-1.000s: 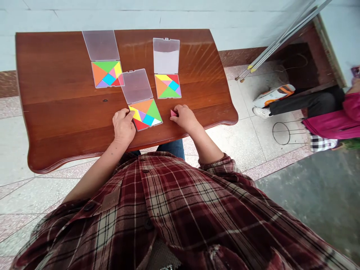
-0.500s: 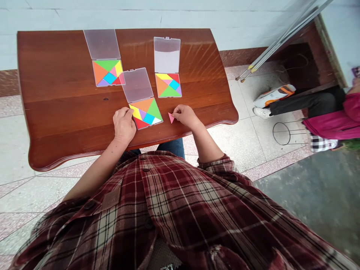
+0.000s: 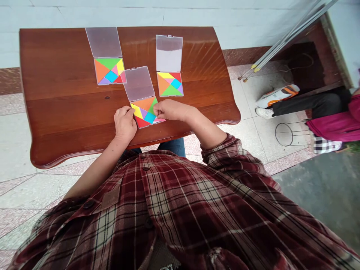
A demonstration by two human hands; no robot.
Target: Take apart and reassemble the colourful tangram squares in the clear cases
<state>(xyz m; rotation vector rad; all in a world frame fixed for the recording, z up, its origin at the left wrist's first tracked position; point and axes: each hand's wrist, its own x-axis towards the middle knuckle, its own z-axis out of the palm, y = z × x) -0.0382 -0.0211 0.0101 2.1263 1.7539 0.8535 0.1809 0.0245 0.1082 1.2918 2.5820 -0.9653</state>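
On the wooden table point(image 3: 62, 97) lie three open clear cases, each holding a square tangram of coloured pieces. Nearest me is the middle case point(image 3: 143, 109), its lid point(image 3: 138, 83) folded back. My left hand point(image 3: 123, 123) rests curled against that case's left edge, fingertips on its corner. Over the case's right side, my right hand point(image 3: 168, 110) has its fingers pinched together, and a pink triangle point(image 3: 160, 120) shows under it at the lower right corner. The hand hides much of the green piece.
A second tangram case point(image 3: 109, 70) lies at the back left, and a third point(image 3: 169, 84) sits just behind my right hand. To the right, another person sits on the floor: a pink garment point(image 3: 334, 123), a shoe point(image 3: 277, 95). A wire stand point(image 3: 284, 134) and metal rods point(image 3: 281, 41) are there too.
My right hand has carried the pink triangle from the bare table leftward onto the right corner of the near case. My left hand has stayed at the case's left edge.
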